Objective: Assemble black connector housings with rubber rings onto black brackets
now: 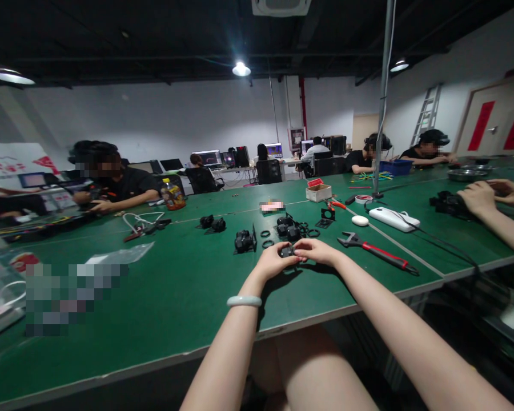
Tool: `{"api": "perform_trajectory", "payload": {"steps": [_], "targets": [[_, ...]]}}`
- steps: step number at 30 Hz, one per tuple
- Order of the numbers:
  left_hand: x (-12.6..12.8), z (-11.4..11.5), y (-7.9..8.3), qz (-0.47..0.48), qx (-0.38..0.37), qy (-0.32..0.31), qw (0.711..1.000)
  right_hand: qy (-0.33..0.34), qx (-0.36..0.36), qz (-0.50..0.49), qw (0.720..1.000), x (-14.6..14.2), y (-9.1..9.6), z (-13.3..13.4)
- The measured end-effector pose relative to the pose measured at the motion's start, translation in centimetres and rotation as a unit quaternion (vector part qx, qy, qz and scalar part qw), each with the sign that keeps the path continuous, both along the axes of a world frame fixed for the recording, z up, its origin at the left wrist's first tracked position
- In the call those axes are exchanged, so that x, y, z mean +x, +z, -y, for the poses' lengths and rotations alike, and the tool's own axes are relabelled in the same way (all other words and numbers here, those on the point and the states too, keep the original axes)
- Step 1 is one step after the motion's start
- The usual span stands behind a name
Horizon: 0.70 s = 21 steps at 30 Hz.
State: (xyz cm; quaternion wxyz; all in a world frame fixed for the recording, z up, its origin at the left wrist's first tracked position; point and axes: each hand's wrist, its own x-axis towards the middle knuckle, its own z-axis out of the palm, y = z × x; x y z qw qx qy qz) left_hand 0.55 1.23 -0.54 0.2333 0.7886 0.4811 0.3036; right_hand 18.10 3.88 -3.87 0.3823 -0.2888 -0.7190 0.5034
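A small black part (286, 252) sits between my two hands, just above the green table; its exact kind is hard to make out. My left hand (274, 261) grips it from the left, thumb and fingers closed round it. From the right, my right hand (317, 251) pinches its other side. Just beyond my fingers lies a cluster of black parts (288, 227). Several black rings (268, 244) are scattered near it. To the left stands a black assembly (244, 241) with an upright plate. A square black bracket (326, 215) with a round hole stands farther right.
On the right lie an adjustable wrench (379, 253), a white power strip (394, 219) and a white oval object (360, 221). A metal pole (382, 103) rises behind them. A small box (318, 192) and a drink bottle (172, 195) stand farther back. A co-worker's hands (482, 197) work at the right.
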Motion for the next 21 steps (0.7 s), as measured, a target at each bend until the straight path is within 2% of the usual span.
{"api": "perform_trajectory", "payload": {"steps": [7,21], "targets": [[0.1,-0.44,0.05,-0.015,0.018,0.015,1.0,0.006,0.02,-0.011,1.0,0.52,0.06,-0.16],[-0.02,-0.88,-0.08,-0.01,0.013,-0.003,1.0,0.015,0.025,-0.01,1.0,0.63,0.35,-0.1]]}}
